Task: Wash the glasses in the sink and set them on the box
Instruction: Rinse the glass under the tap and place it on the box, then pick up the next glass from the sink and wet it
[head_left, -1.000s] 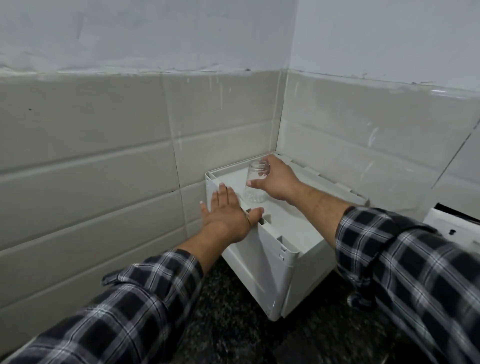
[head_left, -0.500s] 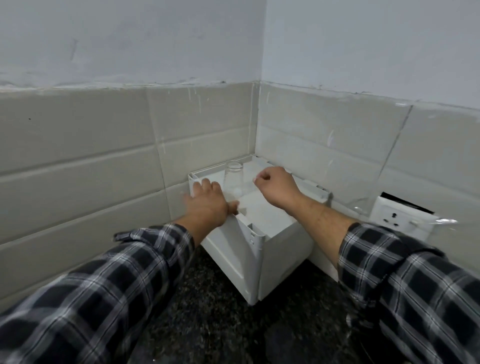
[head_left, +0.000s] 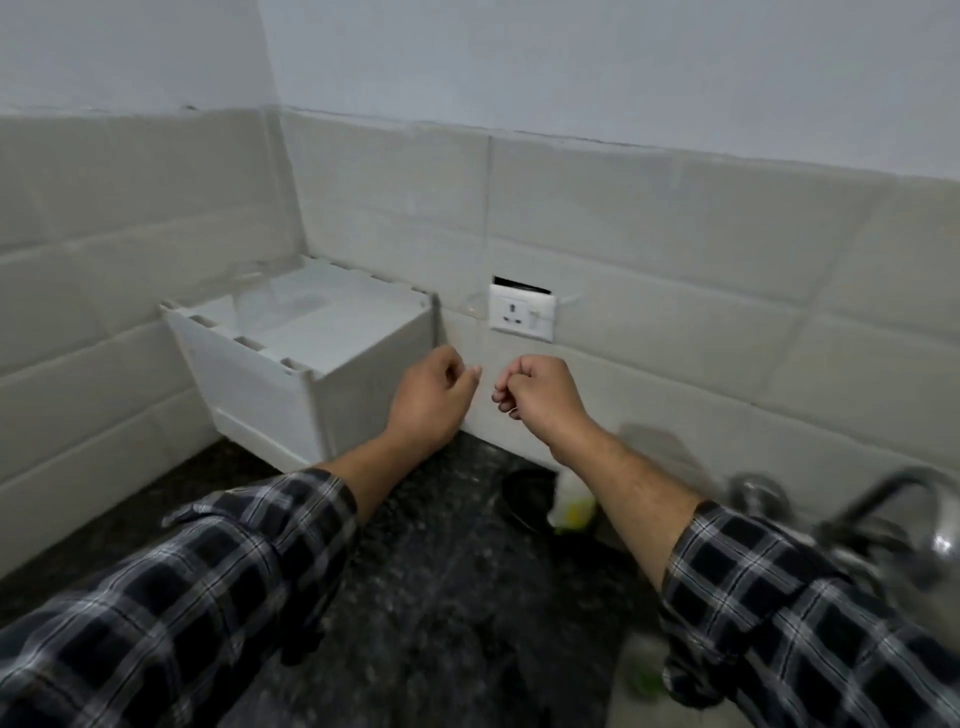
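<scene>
At the far left corner of the tiled walls, one white plastic box (head_left: 311, 343) with a slotted rim is seen on the dark speckled stone counter (head_left: 447, 597). On its top, one clear drinking glass (head_left: 254, 304) can just be made out, blurred and faint, standing near the back left; whether it is upright or inverted cannot be told. To the right of the box, the left hand (head_left: 431, 397) is held in the air, empty, its fingers loosely curled with thumb and forefinger nearly meeting. Just beside it, the right hand (head_left: 535, 397) is likewise empty, its fingers curled into a loose fist. Behind them, one white wall socket (head_left: 522, 312) is set in the tiles. Further right, one chrome tap (head_left: 883, 499) is glimpsed, blurred; the sink itself is not shown. One glass is judged washed and placed; any others would be out of view, so what remains cannot be counted.
</scene>
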